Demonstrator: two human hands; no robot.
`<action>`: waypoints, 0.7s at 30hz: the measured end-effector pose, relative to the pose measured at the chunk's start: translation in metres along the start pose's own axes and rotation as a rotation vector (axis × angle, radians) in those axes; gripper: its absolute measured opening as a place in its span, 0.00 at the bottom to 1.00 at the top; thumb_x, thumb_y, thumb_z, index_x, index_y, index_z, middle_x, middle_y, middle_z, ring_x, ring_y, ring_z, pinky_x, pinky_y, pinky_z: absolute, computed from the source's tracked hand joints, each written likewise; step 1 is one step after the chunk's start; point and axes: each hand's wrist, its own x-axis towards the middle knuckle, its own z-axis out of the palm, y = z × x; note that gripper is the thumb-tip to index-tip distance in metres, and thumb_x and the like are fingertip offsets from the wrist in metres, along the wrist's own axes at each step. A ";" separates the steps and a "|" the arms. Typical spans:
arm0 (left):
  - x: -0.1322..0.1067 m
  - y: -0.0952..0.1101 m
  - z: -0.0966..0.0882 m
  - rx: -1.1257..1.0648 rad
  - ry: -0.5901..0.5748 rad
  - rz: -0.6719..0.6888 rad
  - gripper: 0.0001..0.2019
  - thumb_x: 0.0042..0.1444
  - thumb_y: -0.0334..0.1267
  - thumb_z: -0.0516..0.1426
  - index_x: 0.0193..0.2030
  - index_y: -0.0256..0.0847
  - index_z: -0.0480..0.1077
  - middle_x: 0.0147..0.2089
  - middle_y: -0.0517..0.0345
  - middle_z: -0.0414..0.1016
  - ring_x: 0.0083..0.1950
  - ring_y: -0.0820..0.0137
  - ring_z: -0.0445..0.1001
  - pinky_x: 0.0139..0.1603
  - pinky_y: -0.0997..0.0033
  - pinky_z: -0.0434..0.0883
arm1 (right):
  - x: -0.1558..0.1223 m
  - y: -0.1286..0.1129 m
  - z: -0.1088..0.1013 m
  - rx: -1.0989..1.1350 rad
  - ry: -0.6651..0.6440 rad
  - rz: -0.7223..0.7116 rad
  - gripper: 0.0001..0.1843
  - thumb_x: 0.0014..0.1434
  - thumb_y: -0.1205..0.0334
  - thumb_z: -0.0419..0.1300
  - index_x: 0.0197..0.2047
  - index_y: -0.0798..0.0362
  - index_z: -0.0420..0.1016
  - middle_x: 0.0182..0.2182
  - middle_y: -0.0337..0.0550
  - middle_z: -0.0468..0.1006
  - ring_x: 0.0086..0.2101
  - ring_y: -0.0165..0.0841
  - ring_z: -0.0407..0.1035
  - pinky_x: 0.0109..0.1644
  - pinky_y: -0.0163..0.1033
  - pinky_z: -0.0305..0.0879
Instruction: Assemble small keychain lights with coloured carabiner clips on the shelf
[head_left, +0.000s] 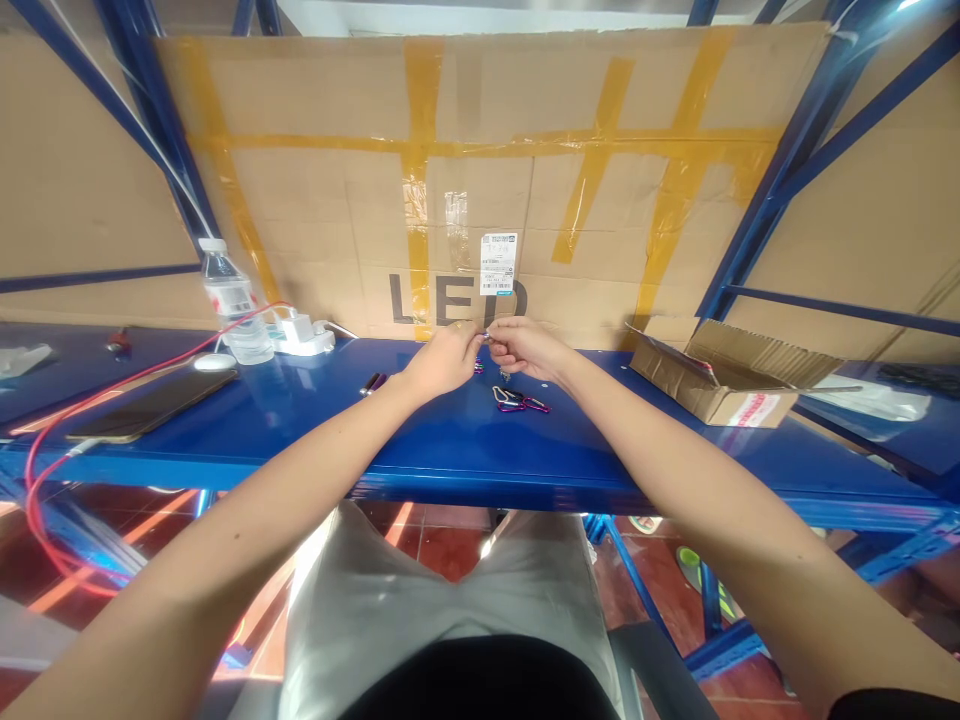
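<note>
Above the back of the blue table, my left hand [448,358] and my right hand [527,348] meet fingertip to fingertip. Both are closed in a pinch on a small shiny metal piece [486,335], mostly hidden by the fingers; its exact kind is too small to make out. Several carabiners [519,400], purple and silver, lie in a loose group just below my right hand. A bit of small chain [505,376] shows under its fingers. Left of my left wrist rest a few short dark and purple cylinders [373,383], partly covered by the forearm.
A water bottle [236,305], white power strip [304,338] and dark phone [154,405] with a red cable [169,358] stand at left. An open cardboard box [712,375] sits at right. Taped cardboard [322,220] walls off the back, between blue posts [780,165].
</note>
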 end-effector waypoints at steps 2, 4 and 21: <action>0.000 -0.001 -0.001 -0.004 -0.008 0.000 0.12 0.70 0.33 0.47 0.44 0.39 0.71 0.43 0.45 0.78 0.45 0.58 0.78 0.47 0.58 0.73 | 0.000 0.002 0.000 -0.043 -0.002 -0.013 0.14 0.64 0.69 0.59 0.29 0.51 0.60 0.18 0.33 0.61 0.16 0.22 0.50 0.15 0.25 0.42; -0.001 -0.002 -0.002 0.001 -0.011 0.009 0.10 0.68 0.32 0.48 0.46 0.39 0.71 0.45 0.46 0.79 0.46 0.57 0.78 0.47 0.58 0.73 | 0.000 0.003 0.000 -0.071 -0.006 -0.017 0.14 0.65 0.69 0.59 0.29 0.51 0.60 0.18 0.34 0.61 0.16 0.22 0.51 0.15 0.26 0.42; -0.001 -0.007 -0.009 0.230 -0.037 0.300 0.17 0.65 0.24 0.44 0.46 0.41 0.71 0.42 0.49 0.74 0.46 0.61 0.70 0.48 0.62 0.69 | 0.001 -0.009 0.000 0.156 -0.031 0.242 0.13 0.65 0.74 0.52 0.32 0.51 0.56 0.18 0.30 0.56 0.15 0.20 0.46 0.12 0.24 0.41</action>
